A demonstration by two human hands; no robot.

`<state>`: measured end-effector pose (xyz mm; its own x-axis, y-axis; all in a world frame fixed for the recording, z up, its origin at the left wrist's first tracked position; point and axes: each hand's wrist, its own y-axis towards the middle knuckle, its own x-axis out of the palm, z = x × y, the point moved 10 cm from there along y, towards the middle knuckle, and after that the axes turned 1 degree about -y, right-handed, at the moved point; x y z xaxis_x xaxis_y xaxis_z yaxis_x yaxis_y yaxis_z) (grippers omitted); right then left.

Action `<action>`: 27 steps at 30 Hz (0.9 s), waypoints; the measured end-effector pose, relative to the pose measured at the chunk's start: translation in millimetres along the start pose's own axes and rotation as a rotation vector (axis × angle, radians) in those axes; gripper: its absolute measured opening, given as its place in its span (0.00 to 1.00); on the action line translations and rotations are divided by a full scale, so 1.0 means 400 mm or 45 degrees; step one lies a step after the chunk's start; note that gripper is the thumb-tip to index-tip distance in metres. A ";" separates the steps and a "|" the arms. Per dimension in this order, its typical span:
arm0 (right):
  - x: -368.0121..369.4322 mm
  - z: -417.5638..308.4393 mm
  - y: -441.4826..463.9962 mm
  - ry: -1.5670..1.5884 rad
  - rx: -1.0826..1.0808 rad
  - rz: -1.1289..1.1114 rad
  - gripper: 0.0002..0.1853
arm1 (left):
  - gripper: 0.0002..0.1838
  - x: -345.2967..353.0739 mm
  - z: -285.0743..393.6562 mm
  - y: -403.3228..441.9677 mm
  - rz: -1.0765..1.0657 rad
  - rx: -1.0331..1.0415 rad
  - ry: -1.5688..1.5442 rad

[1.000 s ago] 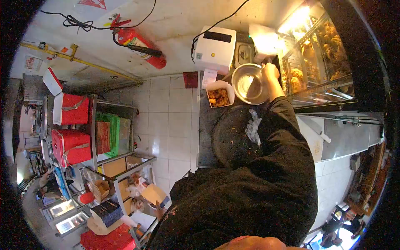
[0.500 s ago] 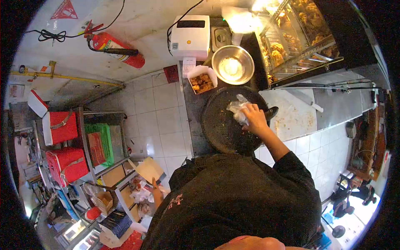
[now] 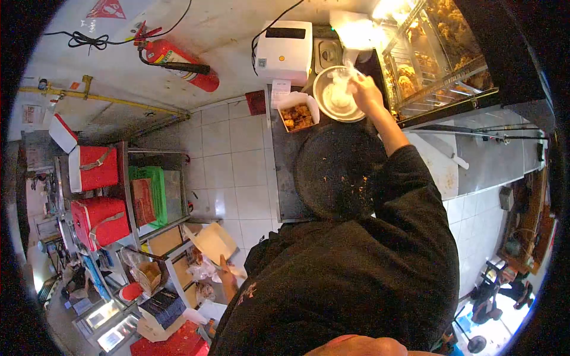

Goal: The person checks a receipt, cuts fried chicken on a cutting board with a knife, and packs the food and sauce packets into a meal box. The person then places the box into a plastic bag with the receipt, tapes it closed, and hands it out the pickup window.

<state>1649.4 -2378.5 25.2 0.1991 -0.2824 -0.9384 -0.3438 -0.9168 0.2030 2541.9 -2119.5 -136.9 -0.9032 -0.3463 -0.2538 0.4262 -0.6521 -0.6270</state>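
My right hand (image 3: 367, 96) is closed on a crumpled clear plastic bag (image 3: 350, 77), held over the metal bowl (image 3: 325, 110). The bowl's contents are partly hidden by the plastic and glare. Nearer to me lies a round black pan (image 3: 332, 172) with crumbs scattered on it. Down at my left side, my left hand (image 3: 227, 277) grips the edge of an open brown cardboard box (image 3: 215, 242); part of the hand is hidden by my body. Left of the bowl, a paper food box (image 3: 297, 115) holds browned fried pieces.
A white printer (image 3: 286, 50) with a paper slip stands behind the food box. A lit glass cabinet (image 3: 439, 65) of fried food is at back right. A knife (image 3: 448, 155) lies on the right counter. Red bags (image 3: 101, 219) and a green crate (image 3: 157, 196) fill the left rack.
My right hand has moved up and away from the black pan to the metal bowl, carrying the plastic bag. My left hand stays at the cardboard box. The view has shifted slightly.
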 end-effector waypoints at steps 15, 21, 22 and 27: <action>0.242 0.005 0.465 -0.351 0.299 -0.398 0.14 | 0.32 -0.192 -0.168 -0.356 0.400 -0.305 0.074; 0.450 0.132 0.503 -0.232 0.645 -0.543 0.16 | 0.32 -0.202 -0.160 -0.407 0.474 -0.350 0.095; 0.465 0.145 0.508 -0.220 0.661 -0.548 0.16 | 0.32 -0.193 -0.168 -0.404 0.473 -0.359 0.101; 0.593 0.215 0.582 -0.137 0.597 -0.513 0.17 | 0.32 -0.187 -0.177 -0.399 0.478 -0.370 0.092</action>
<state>1537.7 -2634.7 -173.9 0.3118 0.1124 -0.9435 -0.6319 -0.7170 -0.2942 2537.7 -1941.7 -70.0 -0.6952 -0.4673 -0.5462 0.7009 -0.2721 -0.6593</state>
